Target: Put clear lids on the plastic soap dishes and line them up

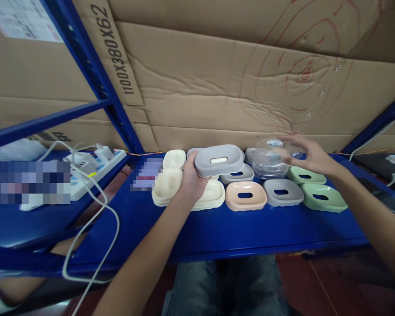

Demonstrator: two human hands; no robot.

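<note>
Grey oval dish (232,159), its slot facing up, is clamped in the person's left hand (195,177), raised beyond and to the left of the peach dish (246,204) on the blue desk (217,237). The right hand (301,153), blurred, is at the clear plastic pieces (270,169), beyond and to the right of the peach dish; whether its fingers have closed on one I cannot tell. Just behind the peach dish sits another grey dish (232,179). Cream dishes (209,198) lie just left of it, partly hidden by the left hand. Just right of the peach dish is one more grey dish (283,202), then two green dishes (324,206). Well left of it, white power strips (80,188) lie among cables.
</note>
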